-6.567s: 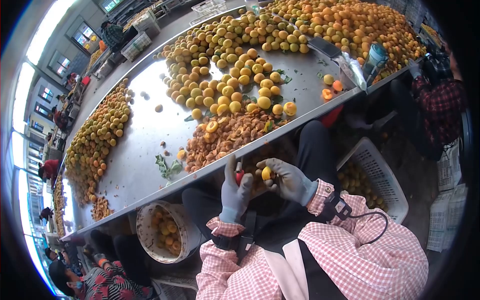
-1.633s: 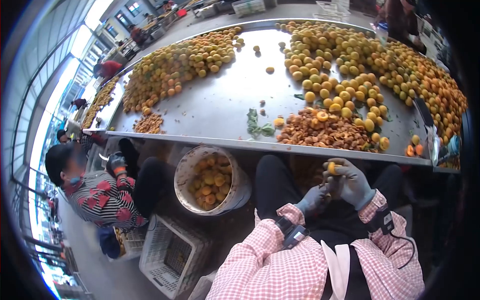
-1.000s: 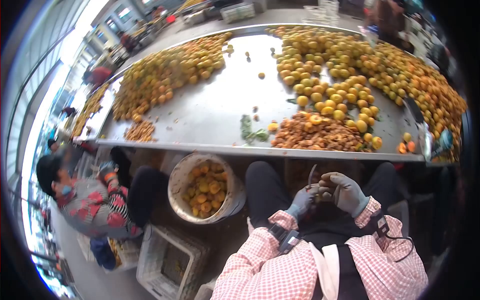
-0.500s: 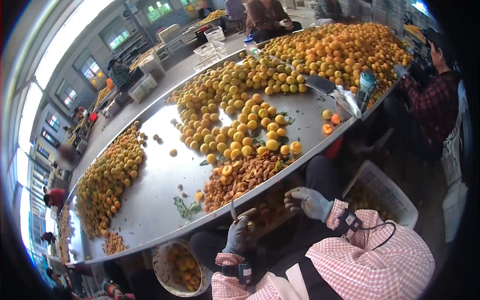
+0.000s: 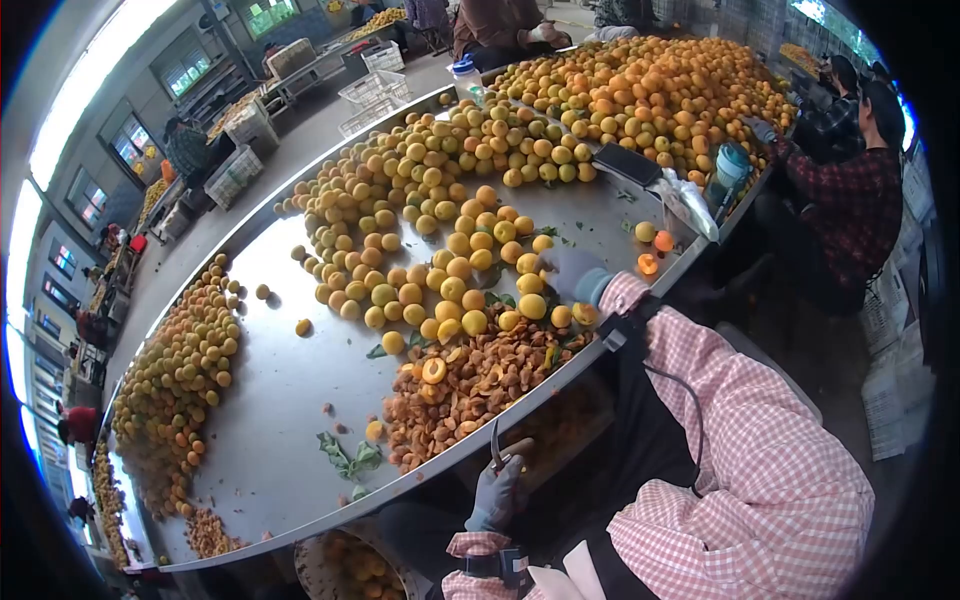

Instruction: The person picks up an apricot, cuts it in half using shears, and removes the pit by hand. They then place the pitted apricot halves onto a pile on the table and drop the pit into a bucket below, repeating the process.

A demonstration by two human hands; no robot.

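Note:
My left hand (image 5: 494,497), in a grey glove, is closed around a small knife whose thin, curved blade (image 5: 495,444) points up just below the table's near edge. My right hand (image 5: 577,274), also gloved, reaches over the table at the right end of the loose apricots (image 5: 470,245). Its fingers look outstretched and partly blurred beside the yellow-orange fruit, with nothing visible in them. Between the hands, against the rim, lies a heap of brown apricot pits (image 5: 445,405) with a halved apricot (image 5: 433,371) on top.
The metal table (image 5: 275,400) has a raised rim. A white bucket (image 5: 312,565) with fruit stands below it. A phone (image 5: 627,164), a teal bottle (image 5: 732,172) and a plastic bag (image 5: 688,205) lie to the right. A co-worker (image 5: 845,215) in a checked shirt sits there.
My right hand has moved from below the table edge, up and forward over the rim to the apricots. The left hand still holds the knife. The view has shifted slightly.

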